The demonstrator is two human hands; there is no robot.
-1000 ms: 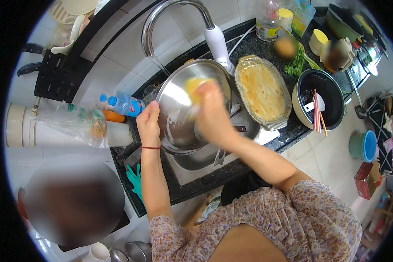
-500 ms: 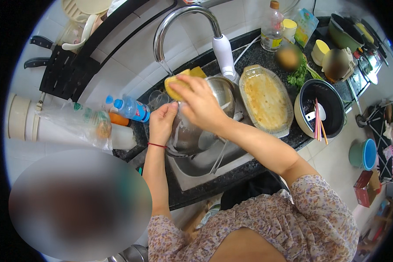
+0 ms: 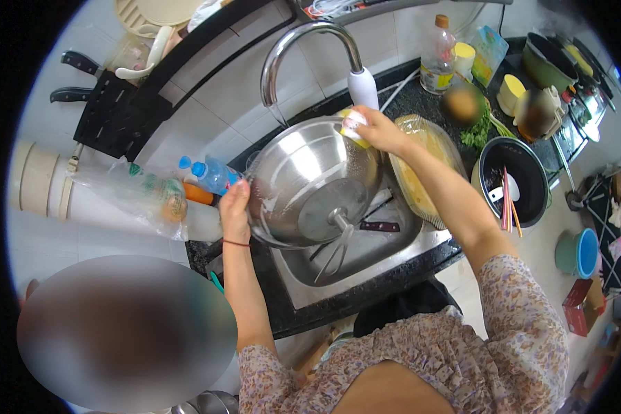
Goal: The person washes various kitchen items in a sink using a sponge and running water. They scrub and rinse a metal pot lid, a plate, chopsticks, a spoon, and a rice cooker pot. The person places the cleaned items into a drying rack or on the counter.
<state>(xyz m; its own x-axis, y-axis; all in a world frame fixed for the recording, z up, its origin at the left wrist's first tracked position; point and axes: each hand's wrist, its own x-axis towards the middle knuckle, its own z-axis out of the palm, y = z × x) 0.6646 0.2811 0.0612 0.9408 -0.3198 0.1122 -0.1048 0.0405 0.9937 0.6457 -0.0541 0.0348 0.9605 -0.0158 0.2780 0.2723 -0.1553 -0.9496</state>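
My left hand (image 3: 235, 207) grips the left rim of a wide, shiny stainless steel basin (image 3: 290, 165), thumb up. The basin hangs tilted over the sink (image 3: 303, 290), with pale suds streaking its left side. At its upper right rim, my right hand (image 3: 381, 132) is closed round a yellow sponge (image 3: 354, 125) that shows a white patch. The faucet (image 3: 309, 29) arches just behind the basin. Below it in the sink lie a dark-handled utensil (image 3: 379, 226) and a thin metal loop (image 3: 334, 259), partly hidden.
Right of the sink stand a ribbed, stained oval dish (image 3: 421, 181) and a black inner pot (image 3: 488, 162) holding chopsticks and a white spoon. Farther back are a bottle (image 3: 437, 62) and leafy greens (image 3: 475, 134). A blue-capped bottle (image 3: 215, 175) lies left; knives (image 3: 76, 94) hang on the wall.
The basin has tilted and turned, showing more of its broad shiny surface. My right hand has moved right with the sponge, away from my left hand, which has shifted left and down.
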